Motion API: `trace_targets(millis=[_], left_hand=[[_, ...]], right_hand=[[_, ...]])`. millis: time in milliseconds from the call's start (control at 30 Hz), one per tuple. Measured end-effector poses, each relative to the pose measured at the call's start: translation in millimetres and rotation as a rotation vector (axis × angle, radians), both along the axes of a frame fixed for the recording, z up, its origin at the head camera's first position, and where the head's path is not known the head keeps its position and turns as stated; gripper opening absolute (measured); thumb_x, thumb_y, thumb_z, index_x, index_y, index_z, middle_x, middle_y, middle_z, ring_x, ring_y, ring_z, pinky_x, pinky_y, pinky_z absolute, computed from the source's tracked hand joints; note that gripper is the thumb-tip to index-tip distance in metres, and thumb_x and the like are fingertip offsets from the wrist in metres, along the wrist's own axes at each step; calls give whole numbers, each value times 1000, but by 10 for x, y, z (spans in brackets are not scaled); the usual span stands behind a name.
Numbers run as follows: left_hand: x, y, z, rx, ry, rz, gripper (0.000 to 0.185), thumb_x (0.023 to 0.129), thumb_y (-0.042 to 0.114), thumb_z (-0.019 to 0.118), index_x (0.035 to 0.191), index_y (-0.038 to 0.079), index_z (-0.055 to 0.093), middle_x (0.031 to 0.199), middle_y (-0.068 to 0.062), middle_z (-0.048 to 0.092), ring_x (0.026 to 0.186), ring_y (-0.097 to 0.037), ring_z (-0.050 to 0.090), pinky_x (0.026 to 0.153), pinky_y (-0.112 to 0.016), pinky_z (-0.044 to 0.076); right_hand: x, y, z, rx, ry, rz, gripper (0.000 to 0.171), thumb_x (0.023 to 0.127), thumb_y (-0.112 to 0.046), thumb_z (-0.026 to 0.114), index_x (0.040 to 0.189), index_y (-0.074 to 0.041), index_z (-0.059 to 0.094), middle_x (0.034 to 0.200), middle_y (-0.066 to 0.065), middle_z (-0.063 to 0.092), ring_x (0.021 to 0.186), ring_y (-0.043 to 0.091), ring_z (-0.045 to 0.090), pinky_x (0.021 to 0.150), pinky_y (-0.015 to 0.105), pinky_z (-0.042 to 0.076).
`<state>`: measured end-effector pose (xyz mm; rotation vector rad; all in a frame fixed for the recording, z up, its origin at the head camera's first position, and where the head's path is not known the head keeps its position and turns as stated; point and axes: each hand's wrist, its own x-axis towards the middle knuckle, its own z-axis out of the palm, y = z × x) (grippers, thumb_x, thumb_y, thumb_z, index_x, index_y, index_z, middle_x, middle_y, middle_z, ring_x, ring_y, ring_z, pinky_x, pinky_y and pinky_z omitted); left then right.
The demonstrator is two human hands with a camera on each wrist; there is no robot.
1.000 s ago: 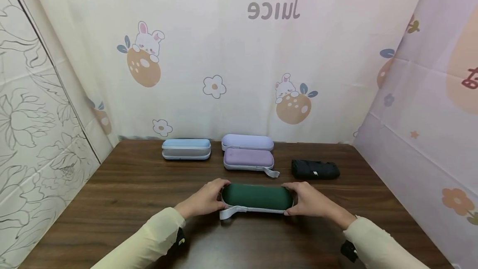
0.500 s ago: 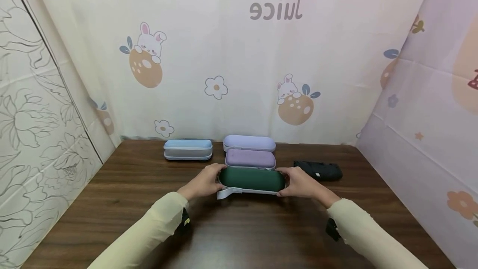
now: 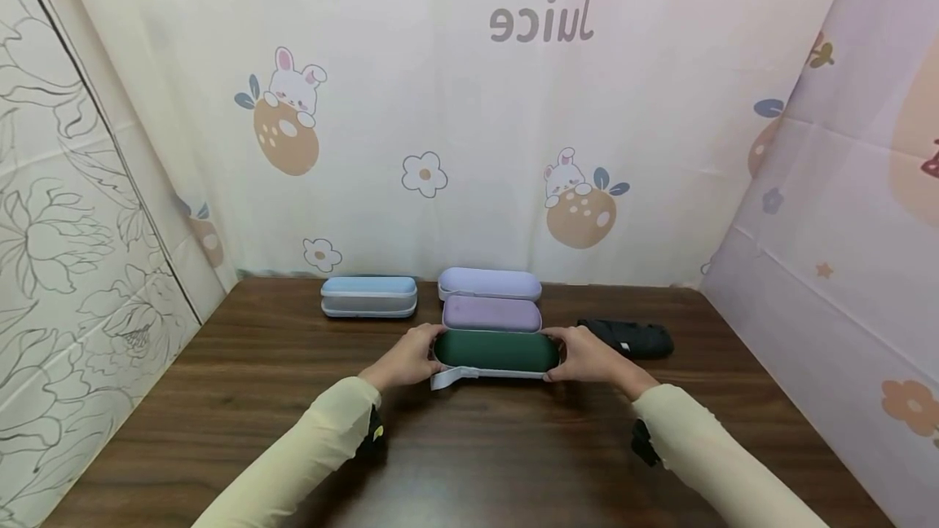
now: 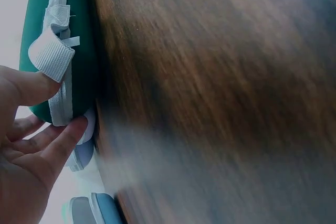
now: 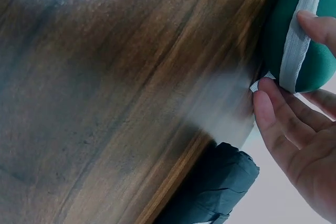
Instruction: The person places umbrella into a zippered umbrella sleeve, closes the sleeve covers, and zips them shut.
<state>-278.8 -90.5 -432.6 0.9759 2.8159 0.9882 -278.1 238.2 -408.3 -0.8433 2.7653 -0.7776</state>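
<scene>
A long green zip case (image 3: 495, 351) with a white zipper band and a pale wrist loop (image 4: 51, 53) lies at mid-table, right in front of a purple case (image 3: 491, 313). My left hand (image 3: 407, 358) holds its left end, thumb at the near side by the loop and fingers round the end. At the opposite end, my right hand (image 3: 587, 358) grips it the same way, its thumb on the zipper band in the right wrist view. A scrap of pale strap (image 5: 262, 81) shows by my right fingertips.
Behind the purple case is a lavender case (image 3: 490, 283). A light blue and grey case (image 3: 369, 297) sits at the back left. A rolled black fabric bundle, like a folded umbrella (image 5: 223, 182), lies just beyond my right hand. A printed curtain (image 3: 469, 104) hangs behind the table (image 3: 257, 398).
Both hands have moved the green case away from me, up to the purple case, whose strap is now hidden. In the last half second the case has barely moved.
</scene>
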Motion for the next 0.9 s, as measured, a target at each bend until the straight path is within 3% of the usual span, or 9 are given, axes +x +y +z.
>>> trace_targets(millis=[300, 467, 567, 767, 900], left_hand=[[-13, -12, 72, -16, -45, -36, 55, 82, 0, 72, 128, -13, 46, 117, -21, 55, 94, -23, 57, 79, -36, 51], [-44, -163, 144, -16, -25, -77, 46, 86, -4, 64, 128, -13, 47, 121, -25, 56, 102, -31, 60, 84, -39, 50], [-103, -319, 249, -43, 23, -47, 38, 89, -4, 60, 126, -11, 51, 121, -25, 57, 106, -34, 59, 88, -42, 48], [-278, -732, 528, -214, 75, 60, 40, 91, 0, 58, 129, -8, 50, 128, -23, 54, 118, -36, 51, 97, -48, 40], [-383, -998, 657, -300, 85, 121, 42, 89, -1, 58, 129, -8, 50, 129, -25, 52, 120, -40, 48, 96, -51, 40]], right_hand=[[10, 12, 54, 33, -44, -17, 72, 76, -23, 80, 134, 5, 47, 106, 10, 63, 85, 19, 61, 72, 35, 51], [47, 118, 166, 79, -24, -39, 73, 77, -21, 79, 137, 2, 45, 115, 13, 61, 98, 25, 60, 79, 42, 50], [55, 258, 253, 105, 17, -61, 70, 78, -18, 79, 137, 1, 46, 118, 17, 59, 105, 31, 57, 83, 47, 48], [15, 576, 365, 194, 115, -66, 65, 78, -13, 78, 133, 4, 49, 121, 22, 57, 113, 39, 51, 88, 54, 44], [28, 718, 353, 263, 99, -67, 67, 77, -10, 79, 134, 4, 48, 127, 24, 51, 117, 42, 45, 87, 54, 44]])
